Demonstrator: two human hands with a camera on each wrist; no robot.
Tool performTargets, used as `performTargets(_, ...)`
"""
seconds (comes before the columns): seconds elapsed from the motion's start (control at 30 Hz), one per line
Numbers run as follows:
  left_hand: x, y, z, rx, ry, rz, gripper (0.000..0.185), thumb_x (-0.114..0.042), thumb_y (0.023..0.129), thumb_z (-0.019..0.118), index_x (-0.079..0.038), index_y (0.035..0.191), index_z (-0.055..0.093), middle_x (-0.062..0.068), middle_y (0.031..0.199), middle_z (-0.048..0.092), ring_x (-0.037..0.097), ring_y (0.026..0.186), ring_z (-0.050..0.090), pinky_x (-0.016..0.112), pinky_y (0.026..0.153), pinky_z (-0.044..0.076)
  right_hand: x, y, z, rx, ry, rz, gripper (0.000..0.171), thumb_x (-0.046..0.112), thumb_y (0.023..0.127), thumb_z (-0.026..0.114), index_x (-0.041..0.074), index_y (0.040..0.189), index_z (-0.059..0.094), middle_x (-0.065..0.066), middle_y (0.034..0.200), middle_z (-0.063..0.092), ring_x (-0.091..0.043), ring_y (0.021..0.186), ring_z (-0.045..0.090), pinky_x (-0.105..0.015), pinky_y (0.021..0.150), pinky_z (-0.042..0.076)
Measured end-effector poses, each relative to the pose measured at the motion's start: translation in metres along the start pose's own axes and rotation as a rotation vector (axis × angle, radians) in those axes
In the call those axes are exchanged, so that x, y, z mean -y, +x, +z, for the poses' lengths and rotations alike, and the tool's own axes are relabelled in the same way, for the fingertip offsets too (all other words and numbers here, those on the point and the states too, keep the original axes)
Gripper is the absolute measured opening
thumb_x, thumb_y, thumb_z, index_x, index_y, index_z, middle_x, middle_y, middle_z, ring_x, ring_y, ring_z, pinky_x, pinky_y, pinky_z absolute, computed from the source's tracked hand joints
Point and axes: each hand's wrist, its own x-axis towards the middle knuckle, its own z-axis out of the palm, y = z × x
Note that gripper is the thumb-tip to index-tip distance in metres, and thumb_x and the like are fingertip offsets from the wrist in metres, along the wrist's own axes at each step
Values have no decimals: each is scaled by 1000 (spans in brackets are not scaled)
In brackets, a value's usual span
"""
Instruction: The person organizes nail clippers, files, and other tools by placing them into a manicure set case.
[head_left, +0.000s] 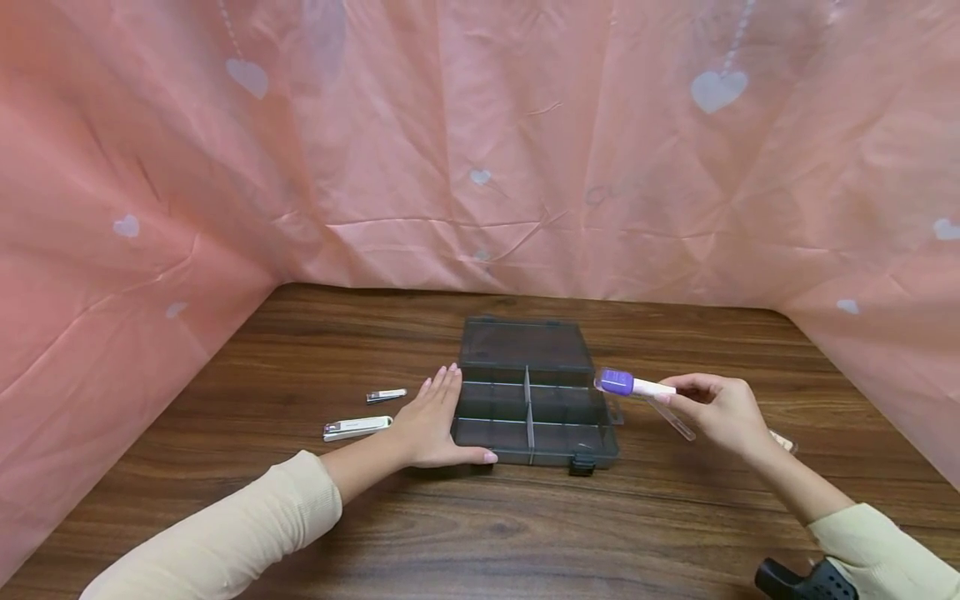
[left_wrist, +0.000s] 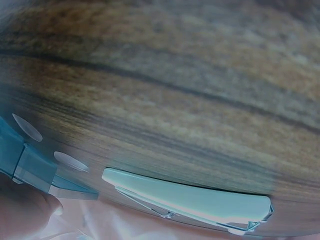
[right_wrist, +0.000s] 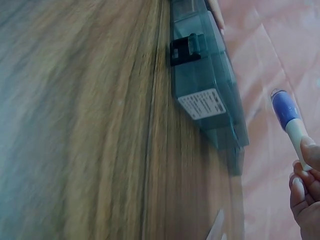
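A dark see-through plastic organizer box (head_left: 491,433) lies on the table with its lid (head_left: 525,343) swung back and its compartments bare. My left hand (head_left: 431,425) rests along the box's left side, fingers straight, thumb at the front edge. To the right of the box, my right hand (head_left: 723,410) pinches the white cap of a nail polish bottle (head_left: 617,382). Its purple bottle end points left, raised near the box's right edge. In the right wrist view, the same nail polish bottle (right_wrist: 286,109) shows above the fingers.
Left of my left hand lie a large nail clipper (head_left: 357,428) and a small nail clipper (head_left: 386,396). A thin clear stick (head_left: 671,419) lies right of the box. A pale object (head_left: 782,440) is partly hidden behind my right wrist. Pink curtains (head_left: 525,150) enclose the wooden table.
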Motion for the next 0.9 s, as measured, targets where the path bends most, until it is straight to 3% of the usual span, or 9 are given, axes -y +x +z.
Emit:
performTargets(0.33, 0, 0, -1, -10, -2, 5, 121, -78, 69, 53, 0, 148, 5, 15, 156, 4, 26, 145, 3, 40, 119, 9, 15, 19, 23, 55, 104, -35, 19, 13, 81, 71, -2, 93, 71, -11, 73, 68, 0, 53, 46, -20, 44, 38)
performTargets(0.6, 0, 0, -1, -10, -3, 2, 121, -78, 69, 53, 0, 148, 5, 15, 156, 4, 26, 145, 3, 41, 118, 10, 18, 35, 47, 80, 87, -80, 15, 8, 78, 73, -2, 88, 72, -16, 81, 71, 0, 60, 51, -18, 51, 43)
performTargets(0.9, -1, -1, 0, -21, -2, 9, 121, -77, 69, 54, 1, 148, 7, 17, 156, 6, 28, 145, 4, 41, 118, 11, 17, 46, 68, 114, 78, -110, 16, 7, 76, 74, -4, 87, 72, -14, 72, 68, -6, 57, 51, -17, 48, 42)
